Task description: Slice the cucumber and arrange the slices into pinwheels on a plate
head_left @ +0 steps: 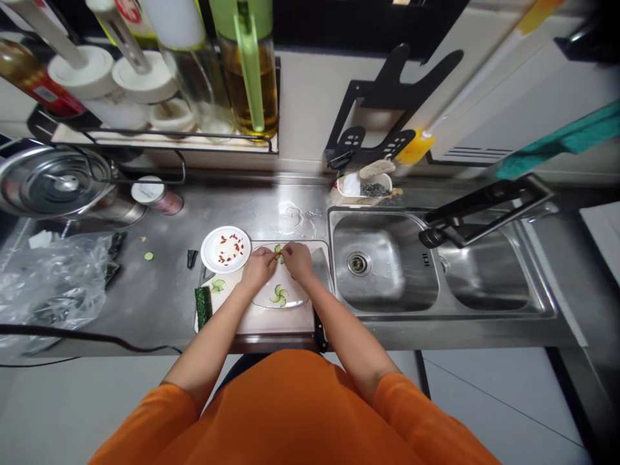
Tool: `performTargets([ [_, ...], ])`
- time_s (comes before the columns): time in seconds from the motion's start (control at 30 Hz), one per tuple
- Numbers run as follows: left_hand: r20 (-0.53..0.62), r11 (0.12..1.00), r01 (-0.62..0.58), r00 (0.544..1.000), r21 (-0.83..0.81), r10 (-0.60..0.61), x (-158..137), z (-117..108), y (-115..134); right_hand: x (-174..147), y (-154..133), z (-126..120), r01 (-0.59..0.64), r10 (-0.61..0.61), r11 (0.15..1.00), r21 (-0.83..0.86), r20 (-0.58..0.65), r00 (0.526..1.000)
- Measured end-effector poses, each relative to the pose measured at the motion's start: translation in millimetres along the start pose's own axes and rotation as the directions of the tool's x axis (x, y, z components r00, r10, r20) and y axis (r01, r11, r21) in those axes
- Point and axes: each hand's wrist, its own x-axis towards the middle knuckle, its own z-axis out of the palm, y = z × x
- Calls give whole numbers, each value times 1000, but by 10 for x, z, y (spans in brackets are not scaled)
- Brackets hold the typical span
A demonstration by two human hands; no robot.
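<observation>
Nearest me is the orange top (290, 413), its wearer's forearms reaching away over the board (276, 323). At the board's right side lies the knife (320, 332), its long axis near to far: black handle toward the person, blade toward the wall. At the left edge the cucumber (203, 307) lies lengthwise the same way, cut from end to end or not I can't tell. A few loose slices (217, 285) sit just to its right.

On the board is an oval plate (264, 296). In its near part a pinwheel (279, 296) of green-edged slices fans out, the curved pieces pointing outward from one middle. Straight beyond it, a second cluster (278, 248) sits between the hands, running roughly near to far. The left hand (260, 266) and right hand (297, 260) meet there, fingers bent and tips drawn together at the cluster; whether either grasps a slice I cannot tell.

Left of the hands is a round dish (208, 248) with red bits (230, 248), and beside it a dark green stub (192, 259), lengthwise near to far. The sink (382, 290) lies to the right; on the far left, bottles (252, 97) stand on a rack.
</observation>
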Motion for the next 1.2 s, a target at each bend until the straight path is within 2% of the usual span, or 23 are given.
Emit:
performTargets([
  [0.17, -73, 997, 71, 995, -34, -74, -56, -168, -38, -63, -1, -92, -1, 4, 998, 61, -52, 999],
  [0.27, -161, 979, 202, 967, -5, -200, -87, -340, -161, -129, 21, -149, 5, 1, 997, 81, -69, 998],
  [0.33, -229, 932, 360, 911, 37, -343, -95, -469, -293, -181, 45, -175, 12, -5, 996, 94, -79, 997],
  [0.43, -297, 799, 595, 781, 88, -549, -84, -633, -509, -261, 81, -182, 19, -9, 994, 111, -91, 996],
  [0.5, -316, 740, 663, 731, 117, -605, -61, -699, -619, -309, 101, -166, 13, -3, 994, 111, -87, 996],
  [0.53, -322, 727, 674, 723, 133, -611, -45, -718, -656, -330, 109, -155, 9, 0, 994, 110, -83, 997],
  [0.73, -318, 738, 649, 750, 187, -579, 28, -730, -706, -403, 147, -124, 30, -20, 993, 112, -88, 996],
  [1.0, -259, 765, 597, 799, 239, -543, 36, -762, -739, -449, 165, -178, 42, -32, 994, 101, -95, 995],
  [1.2, -248, 793, 601, 786, 99, -566, 18, -809, -661, -481, 217, -201, 16, -6, 996, 92, -105, 994],
])
